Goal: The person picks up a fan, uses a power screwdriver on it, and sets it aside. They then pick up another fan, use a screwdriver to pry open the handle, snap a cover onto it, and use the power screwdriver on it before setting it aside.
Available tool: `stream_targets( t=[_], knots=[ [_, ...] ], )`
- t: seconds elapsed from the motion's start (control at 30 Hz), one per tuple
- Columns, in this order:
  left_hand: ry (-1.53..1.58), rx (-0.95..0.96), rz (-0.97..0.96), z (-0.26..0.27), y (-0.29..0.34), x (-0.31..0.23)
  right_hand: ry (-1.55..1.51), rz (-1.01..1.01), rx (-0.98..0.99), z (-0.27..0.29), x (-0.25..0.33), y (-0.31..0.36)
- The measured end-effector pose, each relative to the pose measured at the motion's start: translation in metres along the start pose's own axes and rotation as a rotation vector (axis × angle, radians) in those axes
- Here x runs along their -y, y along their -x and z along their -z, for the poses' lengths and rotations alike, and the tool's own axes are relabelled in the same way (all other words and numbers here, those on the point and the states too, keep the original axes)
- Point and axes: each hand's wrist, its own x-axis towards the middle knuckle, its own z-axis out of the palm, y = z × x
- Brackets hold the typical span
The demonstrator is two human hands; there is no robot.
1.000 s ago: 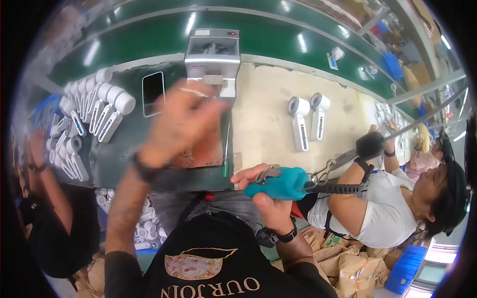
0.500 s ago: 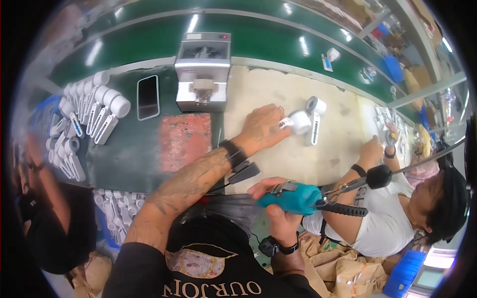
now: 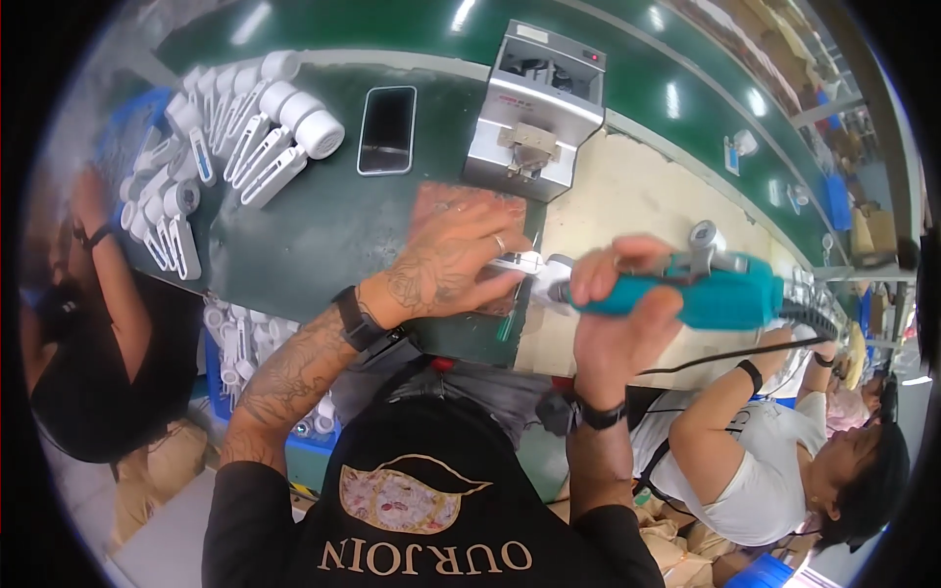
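Note:
My left hand (image 3: 441, 257) is closed on the slotted handle of a white device with a round, drum-shaped head (image 3: 556, 276), lying low over a worn red plate (image 3: 431, 206). My right hand (image 3: 622, 338) grips a teal electric screwdriver (image 3: 725, 294), held nearly level with its nose pointing left. That nose is at the device's round head; whether the bit touches a screw is hidden. On the cream mat beyond the screwdriver stands another white round-headed device (image 3: 706, 235). A small green-tipped stick (image 3: 506, 325) lies below my left fingers.
A grey metal machine (image 3: 534, 113) stands at the back, beside a phone (image 3: 387, 129). Many white devices (image 3: 279, 122) are piled at the left, with more in a blue bin (image 3: 250, 343) below the table edge. Co-workers sit at both sides; a black cord (image 3: 716, 360) trails right.
The view has turned to the right. My left hand has brought the white device from the cream mat toward the red plate, and my right hand has raised the screwdriver to its head.

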Motion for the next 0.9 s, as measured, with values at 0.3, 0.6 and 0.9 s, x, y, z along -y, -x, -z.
stream_targets(
  t=[0.3, 0.6, 0.9],
  knots=[
    [-0.021, 0.021, 0.093, -0.004, 0.011, 0.000, 0.079, 0.037, 0.000, -0.022, -0.028, -0.022],
    [-0.025, 0.068, 0.057, -0.001, 0.007, 0.001, 0.102, 0.080, 0.016, -0.023, -0.034, -0.024],
    [0.015, 0.076, 0.029, 0.001, 0.004, 0.003, 0.107, 0.093, 0.030, -0.020, -0.037, -0.023]
  ],
)
